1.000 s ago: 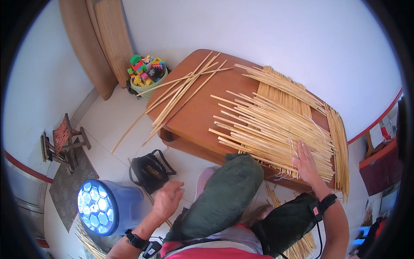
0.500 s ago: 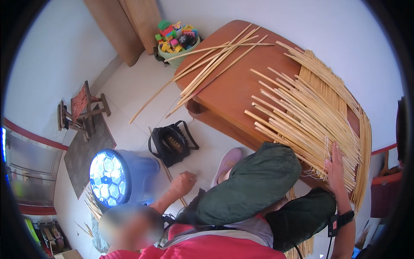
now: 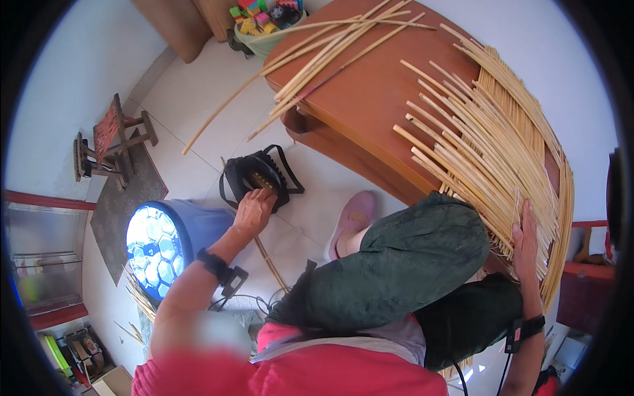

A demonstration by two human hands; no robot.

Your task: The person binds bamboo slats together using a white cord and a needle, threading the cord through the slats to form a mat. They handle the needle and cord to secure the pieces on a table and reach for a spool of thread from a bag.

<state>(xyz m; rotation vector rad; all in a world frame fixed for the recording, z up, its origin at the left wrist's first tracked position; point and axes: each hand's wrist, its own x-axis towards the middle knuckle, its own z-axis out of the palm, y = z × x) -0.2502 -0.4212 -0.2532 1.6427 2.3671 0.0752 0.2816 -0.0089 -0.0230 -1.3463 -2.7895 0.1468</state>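
Note:
My left hand (image 3: 255,212) is raised over the front of a black bag (image 3: 253,174) on the floor, its fingers curled together; what they hold, if anything, is hidden. A thin stick (image 3: 271,263) lies below that hand. My right hand (image 3: 525,241) lies along the near-right part of a layer of pale sticks (image 3: 484,145) with white string (image 3: 515,204), its fingers stretched out against them. The sticks rest on a brown wooden table (image 3: 350,105), with several loose sticks (image 3: 317,69) crossed at its left end. My bent legs (image 3: 389,257) are close under the table's edge.
A blue bucket-like container (image 3: 198,224) with a bright faceted top is at my left. Behind it are a small wooden stool (image 3: 112,138) and a grey mat (image 3: 122,211). A tub of toy blocks (image 3: 264,39) stands beyond the table's left end; a red cabinet (image 3: 581,297) is far right.
My left hand has moved up toward the black bag. My right hand stays on the sticks. The whole view has shifted, with the table now higher and further right.

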